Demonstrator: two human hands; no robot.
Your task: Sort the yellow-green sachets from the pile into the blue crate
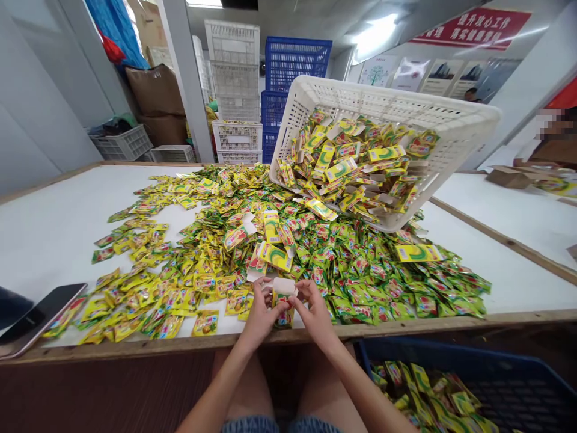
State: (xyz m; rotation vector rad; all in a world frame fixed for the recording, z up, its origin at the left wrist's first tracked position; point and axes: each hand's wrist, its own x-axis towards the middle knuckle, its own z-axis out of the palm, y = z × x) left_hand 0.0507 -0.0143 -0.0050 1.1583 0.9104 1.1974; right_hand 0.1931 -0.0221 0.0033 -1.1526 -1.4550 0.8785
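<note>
Close to the table's front edge, both my hands grip one small carton (pixel 283 287) with its white flap raised. My left hand (pixel 264 310) pinches its left side, and my right hand (pixel 311 307) has thumb and fingers on the right side. The carton's lower part is partly covered by my thumbs. Just beyond lie several yellow-green cartons (pixel 276 257) on a heap of small sachets. Yellow sachets (pixel 184 297) spread out to the left, while green sachets (pixel 356 288) are piled to the right.
A tilted white basket (pixel 451 120) full of cartons rests on the heap. Below the table at right, a dark blue crate (pixel 509 373) holds filled-looking cartons. A phone (pixel 49 313) lies at the left edge. Stacked crates (pixel 295 66) stand behind; another person (pixel 559 129) is at far right.
</note>
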